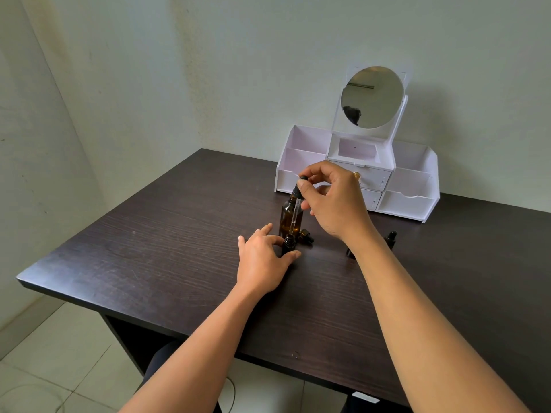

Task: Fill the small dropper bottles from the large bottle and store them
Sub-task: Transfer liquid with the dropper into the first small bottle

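A large amber bottle stands open on the dark table. Just in front of it stands a small dark dropper bottle, also open, held at its base by my left hand. My right hand pinches the black bulb of a glass dropper, whose tip points down right above the small bottle's mouth. A loose black cap lies beside the large bottle. Another small dropper bottle stands to the right, and a further dark one is half hidden behind my right forearm.
A white organiser with open compartments, small drawers and a round mirror stands at the back of the table against the wall. The table's left and front edges drop to a tiled floor.
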The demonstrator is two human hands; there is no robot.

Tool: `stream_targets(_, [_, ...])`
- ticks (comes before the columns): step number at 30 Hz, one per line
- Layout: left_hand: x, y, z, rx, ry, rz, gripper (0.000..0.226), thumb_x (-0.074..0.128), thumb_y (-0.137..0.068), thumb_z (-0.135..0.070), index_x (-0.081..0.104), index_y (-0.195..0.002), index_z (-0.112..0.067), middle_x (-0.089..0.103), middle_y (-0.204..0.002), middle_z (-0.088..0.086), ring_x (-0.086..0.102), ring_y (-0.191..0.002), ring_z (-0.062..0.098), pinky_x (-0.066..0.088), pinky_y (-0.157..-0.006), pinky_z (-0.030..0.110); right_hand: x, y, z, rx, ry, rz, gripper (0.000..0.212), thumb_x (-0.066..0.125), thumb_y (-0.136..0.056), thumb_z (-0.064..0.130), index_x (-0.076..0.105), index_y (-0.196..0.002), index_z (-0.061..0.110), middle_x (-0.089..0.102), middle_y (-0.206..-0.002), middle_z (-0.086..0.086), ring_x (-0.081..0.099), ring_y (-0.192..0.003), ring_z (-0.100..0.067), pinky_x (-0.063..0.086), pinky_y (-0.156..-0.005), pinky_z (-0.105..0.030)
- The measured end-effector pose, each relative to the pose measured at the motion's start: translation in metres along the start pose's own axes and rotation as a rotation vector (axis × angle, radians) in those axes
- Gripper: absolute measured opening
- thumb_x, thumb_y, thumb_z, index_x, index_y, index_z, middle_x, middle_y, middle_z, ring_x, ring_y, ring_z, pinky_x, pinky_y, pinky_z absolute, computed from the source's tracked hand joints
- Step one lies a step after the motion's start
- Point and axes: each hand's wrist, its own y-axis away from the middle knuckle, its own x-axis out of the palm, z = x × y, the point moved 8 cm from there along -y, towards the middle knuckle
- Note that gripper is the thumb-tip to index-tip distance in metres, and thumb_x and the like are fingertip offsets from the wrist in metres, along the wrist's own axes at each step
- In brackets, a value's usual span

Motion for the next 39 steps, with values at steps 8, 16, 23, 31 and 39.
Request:
stream_targets(8, [0.001, -0.001, 0.001, 0.010, -0.018, -0.002, 0.047, 0.070, -0.084, -0.051, 0.067, -0.122, -0.025, 0.031, -0.159, -0.003, 0.027, -0.147, 0.023, -0.003, -0.118, 0.052, 0.003, 0.000, -0.004, 0.017, 0.015, 0.025, 0.004, 0.064, -0.095, 0.019, 0.066, -0.099, 0.019, 0.067, -0.095, 0.002, 0.070, -0.061, -0.010, 0.058, -0.058, -0.028])
stream_targets(16, [0.001, -0.001, 0.001, 0.014, -0.013, -0.014, 0.047, 0.071, -0.083, -0.051, 0.067, -0.122, -0.025, 0.031, -0.158, -0.003, 0.028, -0.146, 0.023, -0.003, -0.119, 0.052, 0.008, 0.003, -0.009, 0.002, 0.039, 0.046, 0.014, 0.072, -0.089, 0.025, 0.065, -0.101, 0.024, 0.068, -0.098, 0.005, 0.072, -0.074, -0.015, 0.063, -0.068, -0.040])
stream_targets(23, [0.001, 0.000, 0.001, 0.015, -0.009, -0.014, 0.047, 0.070, -0.083, -0.052, 0.067, -0.122, -0.024, 0.032, -0.158, -0.003, 0.026, -0.147, 0.023, -0.003, -0.119, 0.051, 0.008, 0.004, -0.013, 0.004, 0.027, 0.044, 0.008, 0.072, -0.088, 0.020, 0.067, -0.093, 0.022, 0.069, -0.092, 0.004, 0.071, -0.068, -0.013, 0.062, -0.067, -0.042])
stream_targets(31, [0.000, 0.000, 0.000, 0.021, -0.009, -0.015, 0.046, 0.071, -0.083, -0.051, 0.068, -0.120, -0.025, 0.031, -0.158, -0.003, 0.027, -0.146, 0.023, -0.003, -0.119, 0.051, 0.009, 0.004, -0.014, -0.008, 0.041, 0.061, 0.009, 0.072, -0.089, 0.019, 0.065, -0.095, 0.019, 0.067, -0.094, 0.003, 0.071, -0.067, -0.011, 0.062, -0.065, -0.039])
stream_targets(39, [-0.001, 0.001, 0.000, 0.013, 0.010, -0.014, 0.046, 0.072, -0.082, -0.052, 0.069, -0.120, -0.026, 0.032, -0.158, -0.004, 0.024, -0.147, 0.020, -0.004, -0.119, 0.049, -0.029, -0.020, 0.010, -0.095, -0.106, -0.210, 0.017, 0.072, -0.087, 0.018, 0.062, -0.098, 0.025, 0.067, -0.089, 0.010, 0.072, -0.069, -0.019, 0.061, -0.064, -0.045])
